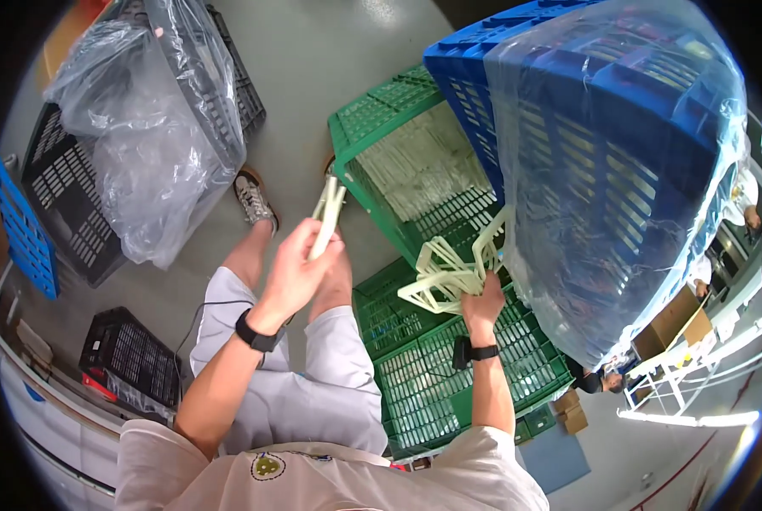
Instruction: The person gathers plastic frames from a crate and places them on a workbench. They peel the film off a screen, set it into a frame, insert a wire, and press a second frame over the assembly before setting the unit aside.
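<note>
My left hand (298, 266) is closed on a narrow, pale green plastic piece (330, 217) that points upward in front of my knees. To its right, my right hand (482, 304) grips a bunch of pale green plastic frames (439, 274), open shapes with thin bars that fan out to the left and above the fist. These frames hang over a green slatted crate (462, 375). Just beyond stands another green crate (376, 115), its open side showing many pale, closely stacked pieces (423, 157). Both wrists wear black bands.
A tall blue crate (602, 111) draped in clear plastic film rises close on the right. At left stands a black crate (70, 204) with a clear plastic bag (155, 162) bulging from it. A smaller black crate (129, 353) sits on the floor. Other people are at the far right.
</note>
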{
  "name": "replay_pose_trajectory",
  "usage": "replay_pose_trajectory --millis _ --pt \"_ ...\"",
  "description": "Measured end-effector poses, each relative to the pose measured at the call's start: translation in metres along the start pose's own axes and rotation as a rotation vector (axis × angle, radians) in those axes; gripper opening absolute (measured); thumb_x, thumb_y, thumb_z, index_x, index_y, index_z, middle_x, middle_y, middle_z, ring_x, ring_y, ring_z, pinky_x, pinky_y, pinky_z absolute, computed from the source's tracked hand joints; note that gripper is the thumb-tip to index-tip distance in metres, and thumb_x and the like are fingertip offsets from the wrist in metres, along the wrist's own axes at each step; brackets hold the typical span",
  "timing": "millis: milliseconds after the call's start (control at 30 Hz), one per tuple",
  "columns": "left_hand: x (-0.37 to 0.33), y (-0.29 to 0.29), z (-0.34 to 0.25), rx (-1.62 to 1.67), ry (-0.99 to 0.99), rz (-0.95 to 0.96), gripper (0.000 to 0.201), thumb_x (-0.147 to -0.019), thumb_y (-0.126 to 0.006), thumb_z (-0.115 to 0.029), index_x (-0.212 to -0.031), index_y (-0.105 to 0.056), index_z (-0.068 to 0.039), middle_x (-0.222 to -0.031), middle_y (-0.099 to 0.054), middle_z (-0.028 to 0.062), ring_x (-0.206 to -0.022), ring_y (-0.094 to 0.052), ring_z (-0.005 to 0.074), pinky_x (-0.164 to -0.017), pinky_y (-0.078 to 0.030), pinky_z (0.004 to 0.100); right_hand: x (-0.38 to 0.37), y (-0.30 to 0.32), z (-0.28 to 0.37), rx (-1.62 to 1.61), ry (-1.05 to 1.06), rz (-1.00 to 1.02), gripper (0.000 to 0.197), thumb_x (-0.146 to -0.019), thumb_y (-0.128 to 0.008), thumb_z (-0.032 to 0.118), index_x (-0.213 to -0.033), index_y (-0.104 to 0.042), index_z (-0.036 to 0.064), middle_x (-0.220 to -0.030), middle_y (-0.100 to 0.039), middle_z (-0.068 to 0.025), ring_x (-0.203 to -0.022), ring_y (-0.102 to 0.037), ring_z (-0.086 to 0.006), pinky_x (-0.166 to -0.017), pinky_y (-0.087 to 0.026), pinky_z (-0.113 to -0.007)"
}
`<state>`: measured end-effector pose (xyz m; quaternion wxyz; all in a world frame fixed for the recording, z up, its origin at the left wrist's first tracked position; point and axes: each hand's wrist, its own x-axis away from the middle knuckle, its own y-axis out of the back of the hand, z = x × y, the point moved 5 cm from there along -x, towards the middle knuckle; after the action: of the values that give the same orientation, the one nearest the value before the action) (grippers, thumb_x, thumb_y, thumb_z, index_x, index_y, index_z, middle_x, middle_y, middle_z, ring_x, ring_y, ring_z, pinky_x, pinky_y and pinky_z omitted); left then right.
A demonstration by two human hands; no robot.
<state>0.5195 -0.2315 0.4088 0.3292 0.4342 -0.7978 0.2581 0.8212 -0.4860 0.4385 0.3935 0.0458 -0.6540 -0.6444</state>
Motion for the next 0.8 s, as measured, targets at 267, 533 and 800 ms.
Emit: replay_pose_trajectory --millis 267,533,800 --pt "-0.066 -0.075 -0.044 -0.515 -0.153 0.373 0.027 -0.081 -0.075 -0.018 -0.098 -0.064 0.001 -0.089 -0.069 0.0235 -0.086 -0.069 0.0379 -0.077 -0.054 0.0431 0.036 0.019 0.029 -0.342 -0.179 0.081 0.032 -0.077 -0.072 0.01 -0.108 -0.065 0.0043 -0.1 -0.071 -0.0189 -0.088 -0.07 -0.0359 -0.076 -0.055 -0.04" --pt "-0.161 -0.237 0.037 -1.236 -0.396 0.433 0.024 -0.087 -0.063 -0.019 -0.103 -0.068 -0.002 -0.095 -0.07 0.0242 -0.094 -0.067 0.0436 -0.082 -0.054 0.0505 0.165 0.011 -0.017 -0.746 -0.551 -0.018 0.039 -0.073 -0.074 0.002 -0.11 -0.064 0.0 -0.091 -0.072 -0.0122 -0.084 -0.069 -0.0214 -0.079 -0.054 -0.034" --pt "-0.393 -0.294 0.242 -1.497 -1.113 0.905 0.031 -0.09 -0.058 -0.023 -0.111 -0.071 -0.005 -0.101 -0.073 0.021 -0.095 -0.069 0.0402 -0.089 -0.052 0.0579 0.253 -0.079 -0.038 -1.16 -0.952 -0.32 0.034 -0.07 -0.073 0.001 -0.102 -0.064 -0.0018 -0.09 -0.072 -0.015 -0.08 -0.07 -0.0237 -0.076 -0.055 -0.034"
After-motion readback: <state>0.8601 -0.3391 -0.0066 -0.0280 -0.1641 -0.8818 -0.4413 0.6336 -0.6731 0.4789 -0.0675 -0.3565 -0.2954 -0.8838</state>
